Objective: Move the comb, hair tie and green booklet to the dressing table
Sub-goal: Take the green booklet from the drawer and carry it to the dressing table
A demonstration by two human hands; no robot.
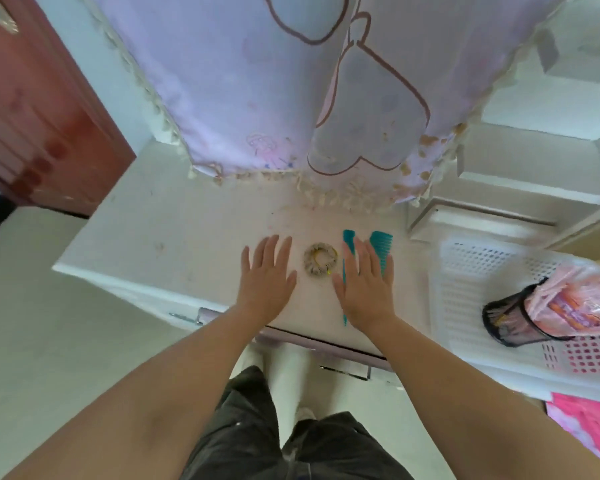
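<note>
Hair tie (320, 260) between both flat, open hands | comb (378, 249) under right hand (364, 284) | left hand (267, 273) empty

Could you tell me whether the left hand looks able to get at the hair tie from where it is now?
Probably yes. The left hand lies flat and open on the white dressing table, right beside the hair tie, with only bare tabletop between them. The right hand sits on the other side, over the comb.
</note>
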